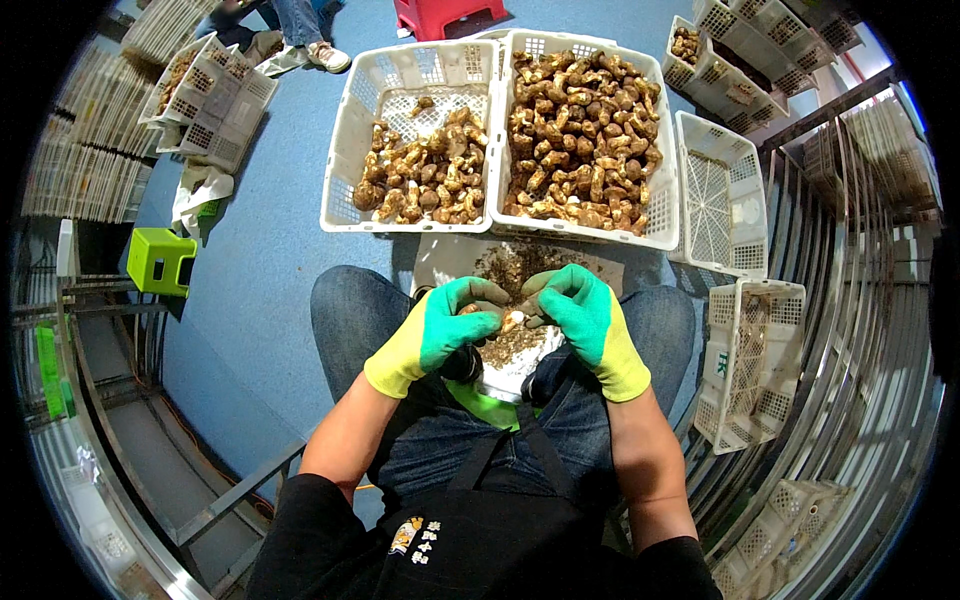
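My left hand [445, 330], in a green and yellow glove, pinches a small brown mushroom with a pale cut end [513, 320]. My right hand [585, 325], gloved alike, is closed with fingertips beside that mushroom; what they grip is unclear. Beneath lies a pale sheet [440, 262] with dark crumbly debris [503, 261] between my knees. Ahead, a white crate [340, 140] is partly filled with mushrooms [440, 180]; the crate to its right [665, 200] is heaped with more.
An empty white crate [720, 200] and another crate [740, 370] stand at the right, beside metal racks [830, 300]. Further crates [210, 100] and a green stool [158, 262] are at the left. Another person's leg [300, 30] and a red stool [445, 15] show at the back.
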Demonstrator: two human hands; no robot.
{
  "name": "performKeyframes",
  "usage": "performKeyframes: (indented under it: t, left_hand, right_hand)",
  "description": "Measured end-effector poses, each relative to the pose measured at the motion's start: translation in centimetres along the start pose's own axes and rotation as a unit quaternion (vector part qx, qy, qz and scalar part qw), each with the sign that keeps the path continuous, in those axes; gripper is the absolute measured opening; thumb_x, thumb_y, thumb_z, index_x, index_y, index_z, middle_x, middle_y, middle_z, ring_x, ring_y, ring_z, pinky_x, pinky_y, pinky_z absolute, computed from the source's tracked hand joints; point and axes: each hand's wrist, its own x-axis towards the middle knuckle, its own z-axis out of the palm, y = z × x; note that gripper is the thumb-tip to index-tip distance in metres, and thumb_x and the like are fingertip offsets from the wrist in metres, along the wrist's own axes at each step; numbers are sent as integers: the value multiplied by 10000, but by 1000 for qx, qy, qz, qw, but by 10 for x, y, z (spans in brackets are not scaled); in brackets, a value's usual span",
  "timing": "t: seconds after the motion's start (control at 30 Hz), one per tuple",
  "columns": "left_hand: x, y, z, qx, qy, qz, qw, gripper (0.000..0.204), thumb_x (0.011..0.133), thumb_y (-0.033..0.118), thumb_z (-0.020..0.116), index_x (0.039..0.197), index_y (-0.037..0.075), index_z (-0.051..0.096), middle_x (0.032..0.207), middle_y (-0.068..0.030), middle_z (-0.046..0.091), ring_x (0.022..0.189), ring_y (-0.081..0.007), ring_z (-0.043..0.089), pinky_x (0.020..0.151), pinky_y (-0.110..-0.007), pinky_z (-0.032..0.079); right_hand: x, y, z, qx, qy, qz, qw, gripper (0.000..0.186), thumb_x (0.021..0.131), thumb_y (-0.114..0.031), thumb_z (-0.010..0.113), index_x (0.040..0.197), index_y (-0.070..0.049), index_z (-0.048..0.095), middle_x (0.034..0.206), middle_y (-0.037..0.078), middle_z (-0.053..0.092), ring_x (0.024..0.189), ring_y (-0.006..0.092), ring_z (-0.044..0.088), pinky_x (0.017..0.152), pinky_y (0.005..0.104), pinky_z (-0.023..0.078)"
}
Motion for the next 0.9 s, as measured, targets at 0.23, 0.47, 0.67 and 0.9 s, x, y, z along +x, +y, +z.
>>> performKeyframes:
  t: [0.23,0.47,0.67,0.9]
  left_hand:
    - [3,-9,-3,-176,-36,-38,983,384,975,141,710,1319,-10,631,1203,-59,701,1045,-101,655,938,-267,527]
    - [-1,-1,2,38,-5,30,999,383,911,136,789,1255,32,655,1097,-3,699,959,-81,643,871,-253,531]
    - [-2,-4,0,-59,-6,-24,998,294,910,137,803,1158,16,702,1025,-2,717,884,-75,636,819,-247,524]
    - [-3,0,5,0,32,10,999,267,935,153,772,1139,-15,734,950,-62,768,868,-111,699,813,-283,556]
  right_hand:
    - [1,9,3,-80,-46,-126,988,146,967,-89,710,1066,16,722,1061,65,749,872,105,668,804,242,538]
    - [-2,8,5,-59,13,-73,996,185,964,-102,719,1106,15,733,1012,30,745,839,65,626,785,236,522]
    - [0,13,-2,-48,9,-75,996,98,975,-91,697,1017,-2,693,1198,107,734,963,131,681,900,309,570]
    - [-5,2,3,-138,24,-70,988,114,953,-73,708,1032,9,709,1198,84,738,901,90,655,817,261,536]
